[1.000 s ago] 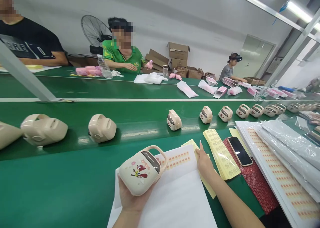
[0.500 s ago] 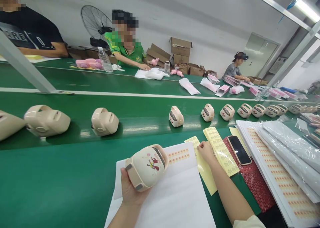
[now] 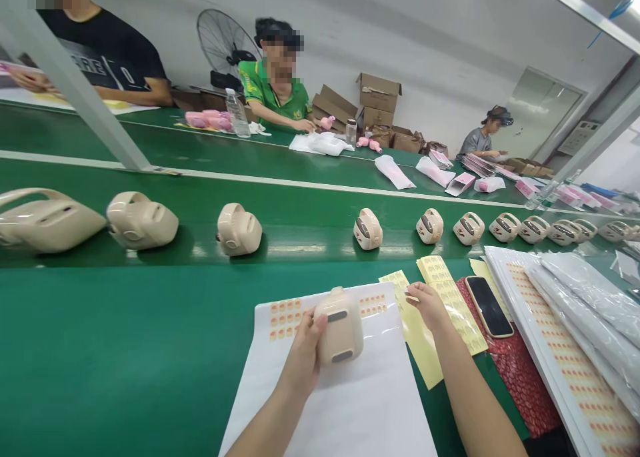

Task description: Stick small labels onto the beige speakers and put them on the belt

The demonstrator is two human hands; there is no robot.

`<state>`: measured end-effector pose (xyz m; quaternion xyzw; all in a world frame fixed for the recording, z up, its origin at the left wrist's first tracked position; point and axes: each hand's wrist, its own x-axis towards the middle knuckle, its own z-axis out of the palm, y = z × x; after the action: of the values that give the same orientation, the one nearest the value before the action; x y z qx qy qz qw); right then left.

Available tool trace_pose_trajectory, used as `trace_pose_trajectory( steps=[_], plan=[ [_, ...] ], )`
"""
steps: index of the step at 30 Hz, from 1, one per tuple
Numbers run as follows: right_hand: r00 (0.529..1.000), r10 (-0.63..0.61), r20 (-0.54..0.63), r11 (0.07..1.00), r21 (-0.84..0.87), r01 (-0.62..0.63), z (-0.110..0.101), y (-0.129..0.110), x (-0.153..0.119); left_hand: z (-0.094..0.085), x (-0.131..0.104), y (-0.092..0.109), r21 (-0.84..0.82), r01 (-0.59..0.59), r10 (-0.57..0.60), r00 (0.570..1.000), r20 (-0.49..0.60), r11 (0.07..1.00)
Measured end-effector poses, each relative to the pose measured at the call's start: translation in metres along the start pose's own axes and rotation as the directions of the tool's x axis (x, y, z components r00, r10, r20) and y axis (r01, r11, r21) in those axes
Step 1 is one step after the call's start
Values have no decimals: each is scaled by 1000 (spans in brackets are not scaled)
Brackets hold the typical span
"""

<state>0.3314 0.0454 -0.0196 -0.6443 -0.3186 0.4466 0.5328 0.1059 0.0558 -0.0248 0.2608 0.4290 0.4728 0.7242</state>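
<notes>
A beige appliance (image 3: 341, 333) is held in my left hand (image 3: 305, 357), tilted so that its flat underside with two grey pads shows. Beneath it lies a white sheet (image 3: 370, 403) with rows of small orange stickers (image 3: 285, 318). My right hand (image 3: 425, 303) pinches a small pale sticker at its fingertips, over a yellow sticker sheet (image 3: 420, 343). Another folded yellow sticker sheet (image 3: 450, 303) lies just right of that hand.
Similar beige appliances (image 3: 239, 230) stand in a row along the green belt (image 3: 310, 233). A phone (image 3: 489, 307) rests on red bubble wrap (image 3: 523, 383), beside stacked sticker sheets (image 3: 555, 343). Three people sit across the table, behind metal posts (image 3: 95, 103).
My left hand has turned the appliance from its decorated face to its underside and moved it right. My right hand has lifted slightly, with a small sticker now at its fingertips.
</notes>
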Motion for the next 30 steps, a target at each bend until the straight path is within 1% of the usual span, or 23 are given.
trace_pose_trajectory(
  steps=[2, 4, 5, 6, 8, 10, 13, 17, 19, 21, 23, 25, 27, 30],
  plan=[
    [996, -45, 81, 997, 72, 39, 17, -8, -19, 4, 0, -2, 19, -18, 18, 1000, -25, 1000],
    [974, -123, 191, 987, 130, 99, 37, -13, -38, 7, 0, -4, 19, -35, 36, 999, -24, 999],
    [960, -161, 228, 982, 133, 133, 47, -15, -46, 8, 0, -4, 15, -43, 43, 999, -14, 999],
    [950, -191, 247, 979, 117, 167, 56, -15, -52, 9, -1, -3, 9, -48, 48, 999, -4, 999],
    [945, -215, 246, 976, 44, 211, 69, -14, -59, 10, -2, -2, -6, -50, 50, 999, 7, 999],
    [947, -226, 227, 972, -16, 236, 76, -12, -59, 10, -2, -1, -32, -50, 51, 999, 10, 998],
    [948, -242, 205, 966, -41, 255, 79, -10, -54, 9, -1, -2, -71, -50, 50, 999, 2, 996],
    [950, -242, 199, 964, -63, 259, 79, -8, -53, 9, 0, -2, -82, -38, 36, 999, -24, 996],
    [943, -277, 186, 949, -104, 299, 80, -7, -55, 10, -1, -2, -83, -39, 37, 999, -19, 996],
    [925, -349, 152, 915, -159, 372, 82, -6, -58, 10, -3, -1, -81, -37, 37, 999, -12, 996],
    [894, -428, 128, 872, -202, 446, 84, -5, -61, 11, -4, 0, -77, -37, 37, 999, -11, 996],
    [875, -466, 133, 852, -199, 484, 85, -5, -63, 12, -5, 0, -75, -44, 43, 999, -18, 996],
    [881, -448, 151, 872, -142, 468, 84, -6, -62, 11, -5, -1, -77, -54, 52, 998, -26, 996],
    [915, -377, 141, 923, -25, 384, 82, -9, -52, 10, -3, -1, -88, -65, 62, 997, -44, 994]
  ],
)
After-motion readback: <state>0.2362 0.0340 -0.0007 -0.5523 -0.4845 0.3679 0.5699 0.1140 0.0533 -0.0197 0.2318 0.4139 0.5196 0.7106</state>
